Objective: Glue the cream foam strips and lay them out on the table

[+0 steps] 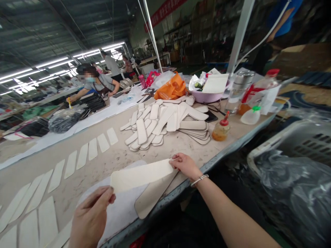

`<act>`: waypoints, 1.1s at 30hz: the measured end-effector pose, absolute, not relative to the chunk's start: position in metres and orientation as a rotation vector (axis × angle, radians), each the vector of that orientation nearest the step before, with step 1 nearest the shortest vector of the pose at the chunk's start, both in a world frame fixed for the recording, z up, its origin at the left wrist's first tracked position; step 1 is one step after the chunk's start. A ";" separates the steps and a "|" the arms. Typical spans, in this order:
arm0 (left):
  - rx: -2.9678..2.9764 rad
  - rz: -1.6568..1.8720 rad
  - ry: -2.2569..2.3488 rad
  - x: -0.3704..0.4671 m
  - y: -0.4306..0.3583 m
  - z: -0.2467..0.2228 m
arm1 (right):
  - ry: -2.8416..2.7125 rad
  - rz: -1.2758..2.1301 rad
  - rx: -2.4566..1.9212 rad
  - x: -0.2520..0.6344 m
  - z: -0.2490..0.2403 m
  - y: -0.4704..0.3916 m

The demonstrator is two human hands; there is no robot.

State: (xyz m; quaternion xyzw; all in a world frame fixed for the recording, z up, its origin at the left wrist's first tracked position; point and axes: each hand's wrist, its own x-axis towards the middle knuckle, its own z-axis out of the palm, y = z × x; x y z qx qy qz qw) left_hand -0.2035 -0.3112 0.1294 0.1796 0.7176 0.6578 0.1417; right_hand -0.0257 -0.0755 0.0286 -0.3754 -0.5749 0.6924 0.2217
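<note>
A long cream strip (142,176) is stretched between my two hands above the table's near edge. My left hand (90,215) pinches its left end between thumb and fingers. At the other end, my right hand (185,165) grips a corner; a bracelet circles that wrist. Under the strip lies a beige panel with rounded ends (152,196), partly covered by it. White paper (119,215) is spread beneath both. Farther back rises a loose heap of similar rounded panels (148,127), with a neater stack (193,125) at its right.
Rows of cream strips (82,155) lie along the left of the table. A red-capped glue bottle (220,129), a green-tipped squeeze bottle (251,115), a clear flask (239,91), a purple basin (207,96) and an orange bag (172,88) stand behind. A grey crate (294,151) sits right; a masked co-worker (99,84) works opposite.
</note>
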 end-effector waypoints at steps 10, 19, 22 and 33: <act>0.180 1.242 2.238 -0.145 -0.343 0.052 | -2.061 1.325 -1.170 -0.019 0.021 -0.053; 0.148 1.106 2.221 -0.146 -0.335 0.053 | -2.226 1.085 -1.216 -0.033 0.016 -0.050; 0.127 1.096 2.181 -0.146 -0.338 0.046 | -2.275 1.020 -1.233 -0.035 0.015 -0.051; 0.269 0.853 2.105 -0.158 -0.347 0.043 | -2.404 0.929 -1.203 -0.033 0.015 -0.053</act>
